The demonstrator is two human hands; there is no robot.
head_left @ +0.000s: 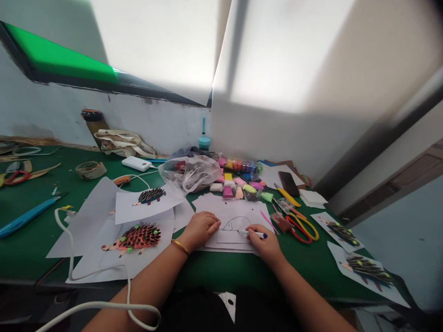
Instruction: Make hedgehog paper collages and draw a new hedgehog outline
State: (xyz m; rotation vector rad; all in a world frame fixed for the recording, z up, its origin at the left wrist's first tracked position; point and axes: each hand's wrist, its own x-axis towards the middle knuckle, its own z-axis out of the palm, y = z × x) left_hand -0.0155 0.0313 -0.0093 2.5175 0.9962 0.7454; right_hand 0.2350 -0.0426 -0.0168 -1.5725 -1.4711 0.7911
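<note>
The right hand [266, 243] has its grip closed on a marker [255, 234], tip at a curved outline drawn on the white paper stack [207, 203], which lies on the green counter [221, 272] in front of the person. The left hand [202, 227] rests on the stack's left side, its grip open and loosely curled. Packets of colored clay [227, 192] crowd the stack's far edge, with a clear plastic bag [190, 173] just beside them. A pink stick [269, 222] lies across the stack's right edge; beyond it are red-and-yellow scissors [299, 232], a yellow cutter [288, 195] and a dark phone [288, 183]. To the left, hedgehog pictures [138, 237] lie on overlapping sheets, and a white cable [71, 249] runs over those sheets and loops across the left forearm. A power bank [137, 163], a tape roll [90, 170] and a blue cutter [27, 219] lie farther out. More hedgehog sheets [367, 272] sit at the counter's right end.
</note>
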